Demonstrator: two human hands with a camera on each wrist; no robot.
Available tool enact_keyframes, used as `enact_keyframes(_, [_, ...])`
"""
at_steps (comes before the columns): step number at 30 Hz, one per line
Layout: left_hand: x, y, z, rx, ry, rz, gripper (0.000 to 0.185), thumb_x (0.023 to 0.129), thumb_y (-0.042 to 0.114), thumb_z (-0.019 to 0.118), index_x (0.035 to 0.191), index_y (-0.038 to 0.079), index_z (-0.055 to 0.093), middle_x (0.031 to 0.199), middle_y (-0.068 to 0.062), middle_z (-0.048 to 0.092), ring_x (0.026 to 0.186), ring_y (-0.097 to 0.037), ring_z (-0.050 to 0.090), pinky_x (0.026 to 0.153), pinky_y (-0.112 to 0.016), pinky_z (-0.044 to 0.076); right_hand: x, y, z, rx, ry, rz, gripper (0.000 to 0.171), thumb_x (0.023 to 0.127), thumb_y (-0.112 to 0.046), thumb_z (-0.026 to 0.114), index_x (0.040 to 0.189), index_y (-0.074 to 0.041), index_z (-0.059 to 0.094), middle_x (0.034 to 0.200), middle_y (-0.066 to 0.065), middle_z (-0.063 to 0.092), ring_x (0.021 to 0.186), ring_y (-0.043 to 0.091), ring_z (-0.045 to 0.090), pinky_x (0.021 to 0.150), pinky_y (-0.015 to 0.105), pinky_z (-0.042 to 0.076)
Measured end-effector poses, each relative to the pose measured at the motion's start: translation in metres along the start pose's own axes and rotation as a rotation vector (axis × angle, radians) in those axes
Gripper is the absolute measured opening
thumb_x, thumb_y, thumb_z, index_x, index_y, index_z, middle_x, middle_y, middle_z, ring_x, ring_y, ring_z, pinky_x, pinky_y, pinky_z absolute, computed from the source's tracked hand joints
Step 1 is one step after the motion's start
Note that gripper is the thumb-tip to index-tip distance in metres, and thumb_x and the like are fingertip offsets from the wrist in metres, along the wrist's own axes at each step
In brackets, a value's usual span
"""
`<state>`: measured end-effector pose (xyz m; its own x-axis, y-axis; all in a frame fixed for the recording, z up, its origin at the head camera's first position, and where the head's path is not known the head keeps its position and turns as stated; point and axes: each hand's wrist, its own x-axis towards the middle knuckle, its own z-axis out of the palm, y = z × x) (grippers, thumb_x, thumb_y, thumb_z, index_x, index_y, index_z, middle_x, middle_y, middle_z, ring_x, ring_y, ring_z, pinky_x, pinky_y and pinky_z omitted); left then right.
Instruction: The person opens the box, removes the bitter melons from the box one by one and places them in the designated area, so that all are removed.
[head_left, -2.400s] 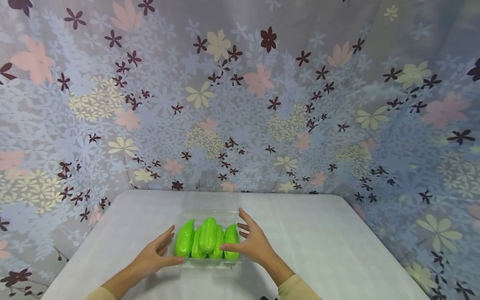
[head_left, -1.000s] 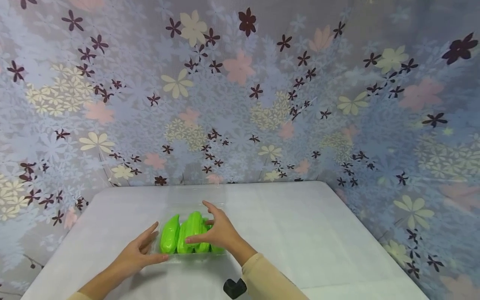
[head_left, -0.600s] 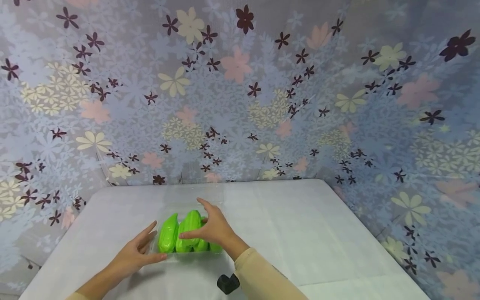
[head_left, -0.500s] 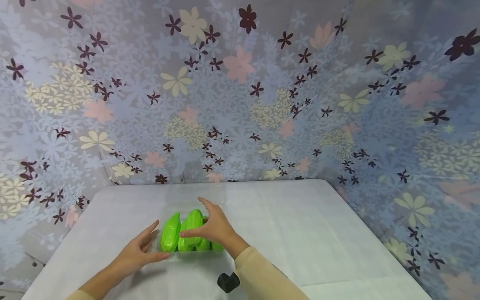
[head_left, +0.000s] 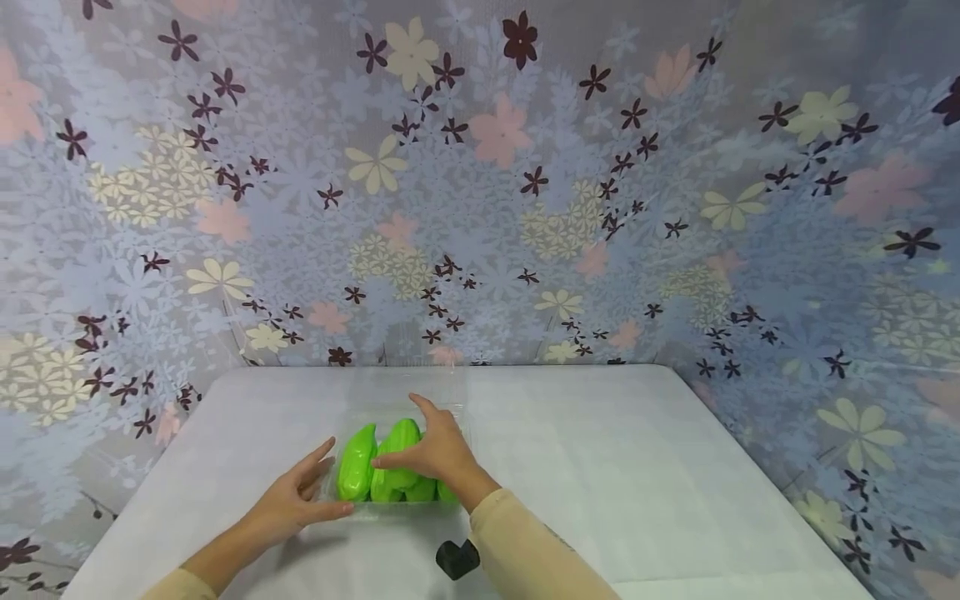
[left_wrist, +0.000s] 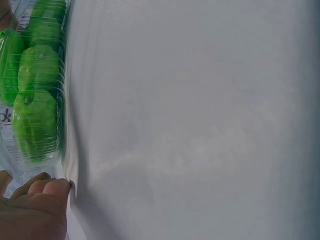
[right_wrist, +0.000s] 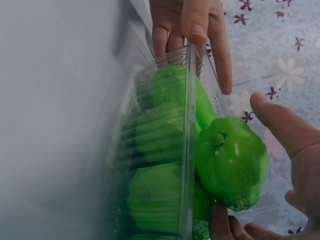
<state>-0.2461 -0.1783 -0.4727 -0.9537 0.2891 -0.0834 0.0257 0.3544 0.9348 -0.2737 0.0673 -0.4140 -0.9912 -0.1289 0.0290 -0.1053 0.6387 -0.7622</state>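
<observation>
A clear plastic container holds several bright green ribbed vegetables, shaped like bitter gourds. One more gourd-like vegetable lies on top of them, rising past the rim. Around it is my right hand: lower fingers touch its underside, while the thumb stands a little apart from it in the right wrist view. At the container's left end, my left hand has its thumb at the near rim and its fingers spread along the outer side. In the head view, my right hand hides part of the vegetables.
Behind the container, its see-through lid lies folded back. A white cloth covers the table, whose far edge meets a flower-patterned curtain. A small black piece shows beside the right sleeve.
From the container's right side, my right hand has moved left to the top vegetable, and has since stayed about there. My left hand keeps its place at the left end.
</observation>
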Motion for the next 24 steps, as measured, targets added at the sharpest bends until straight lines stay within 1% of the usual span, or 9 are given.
enact_keyframes(4, [0.0021, 0.0025, 0.003, 0.012, -0.002, 0.014, 0.107, 0.082, 0.024, 0.087, 0.162, 0.012, 0.018, 0.158, -0.029, 0.027, 0.147, -0.044, 0.022, 0.114, -0.049, 0.029, -0.0001, 0.002, -0.002, -0.004, 0.012, 0.002, 0.106, 0.065, -0.042, 0.096, 0.154, -0.021, 0.042, 0.153, 0.022, 0.04, 0.139, 0.045, 0.039, 0.103, 0.065, 0.043])
enact_keyframes(9, [0.0012, 0.0041, 0.003, 0.014, 0.008, 0.01, 0.107, 0.081, 0.022, 0.087, 0.163, 0.013, 0.018, 0.157, -0.029, 0.028, 0.146, -0.044, 0.024, 0.114, -0.049, 0.031, 0.0013, 0.0028, -0.0007, -0.015, 0.014, -0.019, 0.107, 0.064, -0.039, 0.097, 0.154, -0.021, 0.043, 0.153, 0.022, 0.04, 0.138, 0.045, 0.039, 0.103, 0.064, 0.043])
enact_keyframes(15, [0.0005, 0.0018, 0.0016, 0.009, 0.008, 0.016, 0.108, 0.081, 0.022, 0.087, 0.163, 0.012, 0.017, 0.158, -0.03, 0.027, 0.146, -0.045, 0.022, 0.114, -0.048, 0.029, 0.0011, 0.0019, 0.0015, -0.023, 0.014, -0.027, 0.108, 0.063, -0.036, 0.098, 0.154, -0.02, 0.042, 0.15, 0.021, 0.044, 0.135, 0.043, 0.044, 0.101, 0.063, 0.045])
enact_keyframes(21, [-0.0003, 0.0004, 0.0013, 0.005, 0.013, 0.008, 0.107, 0.081, 0.022, 0.088, 0.162, 0.012, 0.018, 0.158, -0.029, 0.028, 0.146, -0.045, 0.023, 0.114, -0.048, 0.029, 0.0016, 0.0038, 0.002, 0.04, -0.008, -0.029, 0.107, 0.064, -0.033, 0.098, 0.155, -0.023, 0.042, 0.139, 0.019, 0.054, 0.126, 0.04, 0.052, 0.097, 0.06, 0.049])
enact_keyframes(24, [-0.0005, 0.0015, 0.0009, 0.015, 0.017, 0.007, 0.107, 0.081, 0.023, 0.088, 0.162, 0.012, 0.019, 0.157, -0.029, 0.029, 0.146, -0.045, 0.024, 0.114, -0.047, 0.03, 0.0028, 0.0055, 0.0017, 0.069, -0.019, -0.033, 0.104, 0.065, -0.032, 0.098, 0.154, -0.025, 0.044, 0.137, 0.016, 0.057, 0.124, 0.038, 0.055, 0.096, 0.058, 0.051])
